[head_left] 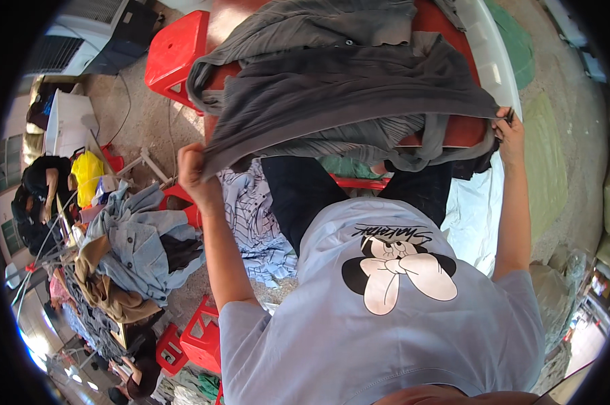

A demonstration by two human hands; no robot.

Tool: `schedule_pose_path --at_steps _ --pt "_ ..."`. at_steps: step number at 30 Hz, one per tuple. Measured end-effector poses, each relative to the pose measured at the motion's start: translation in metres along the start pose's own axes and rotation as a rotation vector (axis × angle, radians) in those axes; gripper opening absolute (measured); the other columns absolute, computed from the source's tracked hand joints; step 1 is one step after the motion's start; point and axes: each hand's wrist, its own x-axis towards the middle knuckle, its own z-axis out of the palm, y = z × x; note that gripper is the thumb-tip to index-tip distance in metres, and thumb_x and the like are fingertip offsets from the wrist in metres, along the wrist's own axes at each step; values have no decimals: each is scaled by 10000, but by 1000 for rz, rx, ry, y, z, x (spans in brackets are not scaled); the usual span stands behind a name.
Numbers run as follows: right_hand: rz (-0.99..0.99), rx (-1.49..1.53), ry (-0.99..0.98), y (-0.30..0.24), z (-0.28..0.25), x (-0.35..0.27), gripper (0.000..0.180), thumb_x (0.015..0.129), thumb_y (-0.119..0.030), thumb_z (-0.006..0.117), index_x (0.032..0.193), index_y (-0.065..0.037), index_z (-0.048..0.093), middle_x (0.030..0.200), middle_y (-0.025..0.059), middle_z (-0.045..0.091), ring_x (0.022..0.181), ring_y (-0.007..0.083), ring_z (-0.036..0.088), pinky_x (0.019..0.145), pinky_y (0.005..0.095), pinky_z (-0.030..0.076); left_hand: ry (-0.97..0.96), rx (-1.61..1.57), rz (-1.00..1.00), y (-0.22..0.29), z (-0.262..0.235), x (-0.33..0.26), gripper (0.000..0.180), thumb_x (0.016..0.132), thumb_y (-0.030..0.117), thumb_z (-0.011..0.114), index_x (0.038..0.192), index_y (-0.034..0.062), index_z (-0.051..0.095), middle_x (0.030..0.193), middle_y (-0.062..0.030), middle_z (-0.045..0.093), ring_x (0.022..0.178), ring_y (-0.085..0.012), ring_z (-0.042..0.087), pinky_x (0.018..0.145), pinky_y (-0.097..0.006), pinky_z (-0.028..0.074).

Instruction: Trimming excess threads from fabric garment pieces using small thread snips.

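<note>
Over red surface (pixel 468 133): dark grey garment (pixel 345 84), creased, stretched.

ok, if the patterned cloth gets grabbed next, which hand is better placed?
Probably the left hand: it's nearer the patterned cloth, while the right hand is across the dark garment. Both grip that garment, so left would release first.

Red stool (pixel 178 50), upper left; yellow bag (pixel 87 175) near blue and brown clothes (pixel 133 236), left; red stools (pixel 208 345), lower left; green sheet (pixel 512 42) on floor (pixel 578 101), upper right
</note>
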Motion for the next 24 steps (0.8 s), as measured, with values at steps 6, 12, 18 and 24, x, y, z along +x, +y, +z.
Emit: schedule_pose_path --at_steps 6,12,18,24 --pt "-33 -109 63 3 20 -19 159 822 -47 619 963 -118 602 814 -50 580 685 16 512 537 163 324 9 -40 -241 -51 -12 -17 212 785 -77 673 924 15 542 989 -78 581 853 -173 543 826 -276 444" --pt "-96 -153 98 -17 40 -48 119 802 -21 607 907 -72 581 784 -26 578 699 50 514 620 197 370 175 330 86 62 27 -20 400 778 -113 582 1164 -20 540 1222 -174 557 1147 -301 536 1011 -394 401" --pt "-222 -41 129 -24 60 -66 153 811 58 616 875 -58 541 826 -29 529 752 55 526 711 205 430 -659 -787 -457 165 112 -52 167 919 -27 529 1031 -24 654 1064 -106 660 1003 -169 624 913 -279 469" --pt "-266 59 172 -23 78 -79 207 792 82 643 857 -76 527 838 -56 494 734 23 468 672 183 393 -1157 -1312 -1053 213 234 -74 337 986 264 563 1197 2 588 1205 -98 623 1121 -197 577 960 -341 455"
